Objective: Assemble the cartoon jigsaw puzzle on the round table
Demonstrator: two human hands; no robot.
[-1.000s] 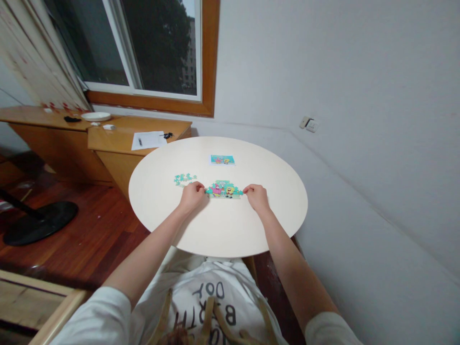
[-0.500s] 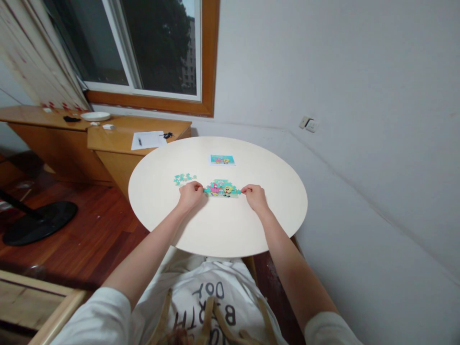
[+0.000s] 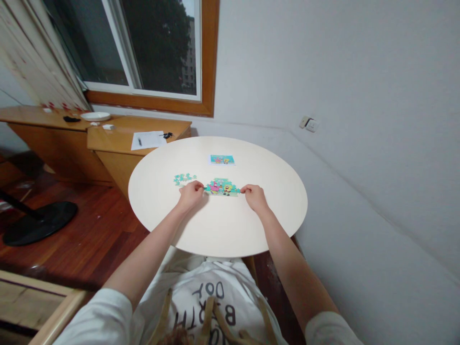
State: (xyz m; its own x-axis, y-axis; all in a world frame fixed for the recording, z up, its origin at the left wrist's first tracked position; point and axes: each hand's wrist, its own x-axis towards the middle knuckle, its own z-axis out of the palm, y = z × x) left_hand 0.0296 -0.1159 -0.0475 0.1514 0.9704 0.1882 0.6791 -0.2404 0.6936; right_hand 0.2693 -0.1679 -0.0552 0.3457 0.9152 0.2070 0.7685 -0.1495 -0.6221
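Observation:
Between my hands lies a partly joined jigsaw puzzle [image 3: 222, 188] with pink and yellow cartoon figures on a teal ground. My left hand [image 3: 191, 193] pinches the puzzle's left end between thumb and fingers. At the opposite end, my right hand [image 3: 254, 195] is closed in a pinch on the right edge. Several loose teal puzzle pieces [image 3: 184, 178] lie just beyond my left hand. Farther back is a small picture card [image 3: 222, 160] with similar cartoon figures. Fingertips hide the exact grip at both ends.
All this rests on a round white table [image 3: 223, 230]. Behind it on the left, a wooden desk [image 3: 154, 123] holds a paper sheet [image 3: 149, 140] and a white plate [image 3: 95, 116]. A wall [image 3: 359, 143] rises at the right. A black round base [image 3: 41, 223] stands on the floor.
The joined puzzle has shifted very slightly away from me, toward the card. Both hands keep nearly the same place and pinch.

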